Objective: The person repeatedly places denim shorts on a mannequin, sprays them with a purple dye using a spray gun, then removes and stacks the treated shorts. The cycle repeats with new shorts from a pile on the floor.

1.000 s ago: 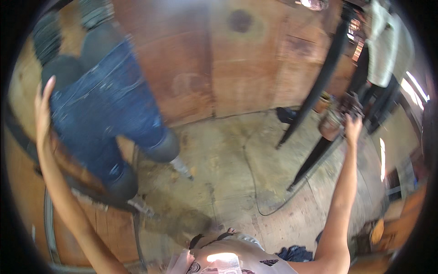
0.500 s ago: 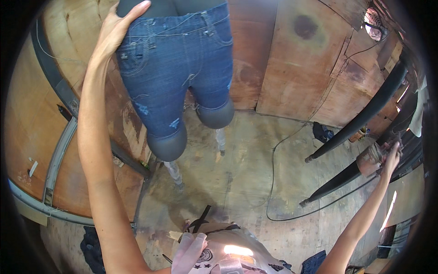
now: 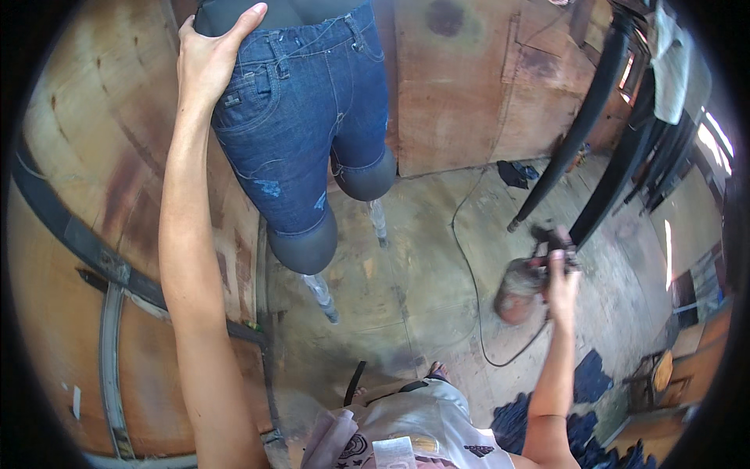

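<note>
A pair of blue denim shorts [image 3: 301, 117] is fitted on a dark grey lower-body mannequin [image 3: 303, 246], which stands on clear-wrapped legs. Pale frayed patches show on the thighs. At the upper left, my left hand [image 3: 211, 59] grips the mannequin's waist, thumb over the top edge above the waistband. My right hand [image 3: 561, 285] is closed around a spray gun [image 3: 519, 291] with a rounded, paint-stained cup, out to the right and apart from the shorts. The gun is smeared by motion. A dark hose [image 3: 476, 289] runs from it across the floor.
Black padded leg shapes [image 3: 617, 168] hang at the right. Dark blue garments [image 3: 590, 375] lie on the floor at the lower right, with a dark cloth [image 3: 516, 173] farther off. Stained plywood walls [image 3: 445, 102] and a metal frame [image 3: 113, 352] stand around.
My right hand has brought the spray gun leftward, away from the black leg shapes. The view has turned to the right. My left hand keeps its hold on the mannequin's waist.
</note>
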`<state>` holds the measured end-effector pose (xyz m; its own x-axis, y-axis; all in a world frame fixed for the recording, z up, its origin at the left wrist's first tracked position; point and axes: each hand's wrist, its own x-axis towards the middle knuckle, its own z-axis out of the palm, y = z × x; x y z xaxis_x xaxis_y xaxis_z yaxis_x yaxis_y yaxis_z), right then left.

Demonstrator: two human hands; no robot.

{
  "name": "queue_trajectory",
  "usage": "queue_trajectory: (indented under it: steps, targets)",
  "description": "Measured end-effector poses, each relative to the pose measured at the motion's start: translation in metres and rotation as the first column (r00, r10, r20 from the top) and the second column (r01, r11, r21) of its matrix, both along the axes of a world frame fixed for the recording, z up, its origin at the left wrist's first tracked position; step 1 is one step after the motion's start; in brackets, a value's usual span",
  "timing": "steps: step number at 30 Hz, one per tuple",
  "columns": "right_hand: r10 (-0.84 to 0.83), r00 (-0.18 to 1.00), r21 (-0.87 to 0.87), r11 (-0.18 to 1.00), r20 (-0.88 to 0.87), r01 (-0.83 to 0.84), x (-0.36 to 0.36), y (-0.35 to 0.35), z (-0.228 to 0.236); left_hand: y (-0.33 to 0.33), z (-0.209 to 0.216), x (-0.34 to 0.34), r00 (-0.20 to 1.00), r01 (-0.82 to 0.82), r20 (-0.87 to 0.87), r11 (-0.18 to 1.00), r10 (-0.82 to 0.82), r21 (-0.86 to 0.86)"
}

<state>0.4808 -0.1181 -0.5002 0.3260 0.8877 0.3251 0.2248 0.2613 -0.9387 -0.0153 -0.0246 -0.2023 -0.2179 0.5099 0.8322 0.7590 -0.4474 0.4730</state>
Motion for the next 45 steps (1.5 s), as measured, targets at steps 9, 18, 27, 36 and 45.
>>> queue_trajectory:
  steps: [9,18,27,36,45]
  targets:
    - [0.193,0.976,-0.109,0.977,0.104,-0.181,-0.17,-0.047,-0.011,0.031,0.006,-0.013,0.995,-0.103,0.002,0.99,0.103,0.094]
    - [0.325,0.946,0.414,0.864,-0.02,-0.288,-0.178,-0.061,0.104,0.033,0.021,-0.021,0.982,0.19,-0.018,0.982,-0.19,-0.019]
    - [0.362,0.932,-0.041,0.931,0.018,-0.361,-0.16,-0.018,0.083,0.03,0.018,-0.013,0.981,0.193,-0.012,0.981,-0.193,-0.001]
    - [0.367,0.928,0.384,0.867,-0.061,-0.317,-0.131,-0.047,0.107,0.041,0.017,-0.025,0.942,0.33,0.085,0.941,-0.323,-0.077]
    - [0.374,0.915,-0.037,0.927,0.151,-0.373,-0.122,-0.026,0.071,0.043,0.014,-0.024,0.909,0.408,0.126,0.909,-0.397,-0.084]
